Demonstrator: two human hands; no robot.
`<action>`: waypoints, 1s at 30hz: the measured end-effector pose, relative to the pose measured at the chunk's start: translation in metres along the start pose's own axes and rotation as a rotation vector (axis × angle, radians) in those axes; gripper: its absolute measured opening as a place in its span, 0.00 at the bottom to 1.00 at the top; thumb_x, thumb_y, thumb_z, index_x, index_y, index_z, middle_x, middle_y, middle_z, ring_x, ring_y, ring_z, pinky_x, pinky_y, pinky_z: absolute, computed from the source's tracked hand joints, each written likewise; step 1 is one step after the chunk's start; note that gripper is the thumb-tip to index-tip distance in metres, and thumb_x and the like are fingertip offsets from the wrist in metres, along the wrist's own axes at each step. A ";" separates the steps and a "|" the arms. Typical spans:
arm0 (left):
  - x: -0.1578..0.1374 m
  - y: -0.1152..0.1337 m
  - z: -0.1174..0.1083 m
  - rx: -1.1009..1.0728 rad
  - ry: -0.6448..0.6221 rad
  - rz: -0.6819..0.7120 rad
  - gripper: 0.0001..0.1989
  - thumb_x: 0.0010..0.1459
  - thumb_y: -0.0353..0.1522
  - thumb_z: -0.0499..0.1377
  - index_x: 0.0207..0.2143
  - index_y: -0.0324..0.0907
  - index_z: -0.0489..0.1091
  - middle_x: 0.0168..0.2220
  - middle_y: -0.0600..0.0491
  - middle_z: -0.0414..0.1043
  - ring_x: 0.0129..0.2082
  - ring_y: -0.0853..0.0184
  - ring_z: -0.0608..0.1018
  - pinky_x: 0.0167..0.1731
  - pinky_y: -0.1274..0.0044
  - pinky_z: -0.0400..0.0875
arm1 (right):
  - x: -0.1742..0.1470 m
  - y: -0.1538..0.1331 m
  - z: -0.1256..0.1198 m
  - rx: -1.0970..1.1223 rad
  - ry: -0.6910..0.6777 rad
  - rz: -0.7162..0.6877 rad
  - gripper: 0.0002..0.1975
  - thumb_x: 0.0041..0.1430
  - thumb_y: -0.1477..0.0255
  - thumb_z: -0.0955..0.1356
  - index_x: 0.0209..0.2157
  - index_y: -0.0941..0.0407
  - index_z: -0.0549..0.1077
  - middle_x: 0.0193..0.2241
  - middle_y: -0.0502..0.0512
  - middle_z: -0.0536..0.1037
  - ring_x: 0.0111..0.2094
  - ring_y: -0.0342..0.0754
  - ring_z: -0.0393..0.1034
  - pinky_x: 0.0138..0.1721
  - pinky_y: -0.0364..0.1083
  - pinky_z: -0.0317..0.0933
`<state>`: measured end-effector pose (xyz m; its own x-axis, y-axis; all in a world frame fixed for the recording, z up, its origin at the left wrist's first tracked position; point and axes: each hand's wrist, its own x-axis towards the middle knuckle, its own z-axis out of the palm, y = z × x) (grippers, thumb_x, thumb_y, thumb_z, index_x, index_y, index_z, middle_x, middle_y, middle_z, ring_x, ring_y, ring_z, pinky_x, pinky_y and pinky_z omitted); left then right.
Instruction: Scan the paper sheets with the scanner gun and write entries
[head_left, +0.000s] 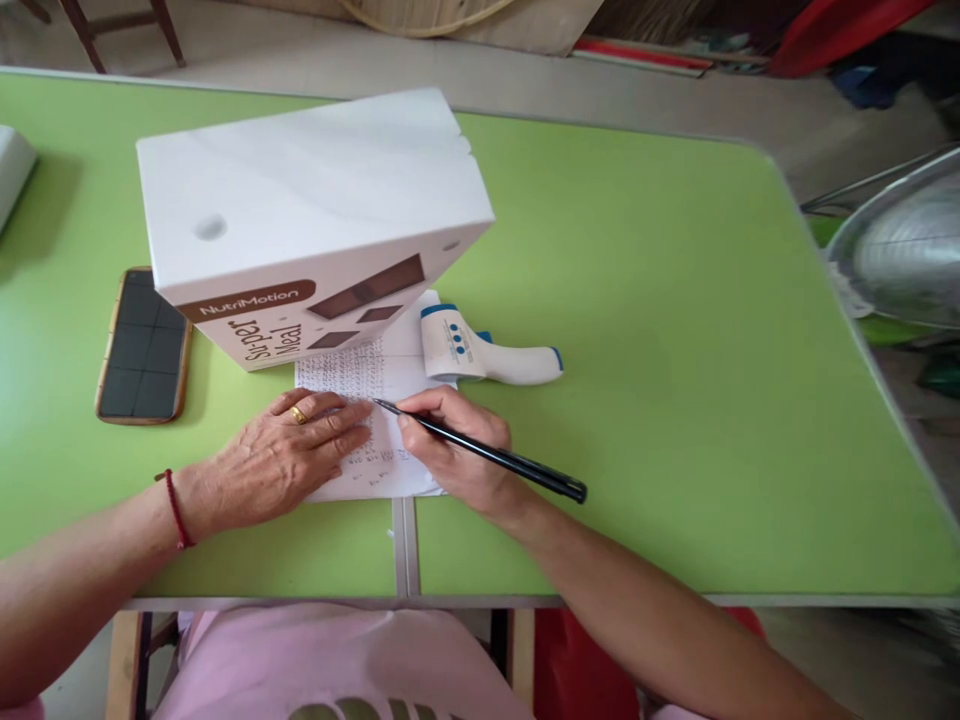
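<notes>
Head camera: the right hand is closed around a black pen, its thumb and fingers pinched near the writing end. The tip points at the sheet of paper, close to the left hand's fingertips (whether it touches the paper, I can't tell). The left hand lies palm down, fingers extended and grasping nothing, across the left side of the sheet; it wears a gold ring, with a red bracelet at the wrist.

The paper carries rows of small handwriting and lies on the green desk, over a metal seam. Just beyond the hands, a white and blue handheld thermometer rests with its head over the sheet's right edge, handle pointing right. A tall white box marked "NutriMotion" stands past the left hand, hiding part of the paper. To its left lies a phone in a brown case, screen dark. Farther off, beyond the desk, stand the legs of a wooden stool.
</notes>
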<state>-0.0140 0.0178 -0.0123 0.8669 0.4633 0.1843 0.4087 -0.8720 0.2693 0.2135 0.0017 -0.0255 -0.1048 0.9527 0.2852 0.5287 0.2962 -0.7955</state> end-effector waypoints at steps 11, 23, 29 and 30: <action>0.001 0.000 -0.001 -0.005 0.005 -0.002 0.17 0.69 0.29 0.48 0.56 0.35 0.66 0.61 0.45 0.65 0.57 0.56 0.68 0.53 0.62 0.65 | 0.002 -0.001 0.000 0.002 0.038 0.005 0.02 0.55 0.74 0.67 0.29 0.55 0.72 0.18 0.45 0.73 0.17 0.38 0.66 0.19 0.37 0.60; 0.002 -0.001 -0.001 -0.002 -0.001 0.003 0.17 0.69 0.29 0.47 0.56 0.34 0.66 0.62 0.46 0.64 0.57 0.55 0.68 0.52 0.62 0.66 | 0.001 0.001 -0.002 0.013 0.022 0.001 0.02 0.55 0.74 0.67 0.29 0.55 0.72 0.18 0.44 0.72 0.17 0.38 0.65 0.18 0.37 0.59; 0.003 0.000 -0.002 -0.014 0.002 -0.018 0.17 0.69 0.29 0.46 0.55 0.35 0.67 0.61 0.45 0.66 0.57 0.55 0.69 0.52 0.62 0.67 | 0.003 -0.002 -0.002 0.014 0.027 0.020 0.02 0.54 0.74 0.66 0.28 0.54 0.71 0.18 0.44 0.72 0.17 0.39 0.65 0.18 0.38 0.59; 0.003 0.000 -0.002 -0.015 0.002 -0.018 0.17 0.69 0.29 0.46 0.55 0.35 0.67 0.60 0.45 0.66 0.56 0.55 0.69 0.52 0.62 0.67 | 0.003 -0.002 -0.002 0.016 0.028 0.030 0.02 0.54 0.74 0.66 0.28 0.54 0.71 0.17 0.44 0.72 0.16 0.39 0.64 0.18 0.38 0.59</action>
<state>-0.0121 0.0194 -0.0101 0.8589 0.4789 0.1816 0.4197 -0.8613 0.2865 0.2142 0.0035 -0.0220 -0.0660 0.9589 0.2758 0.5177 0.2692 -0.8121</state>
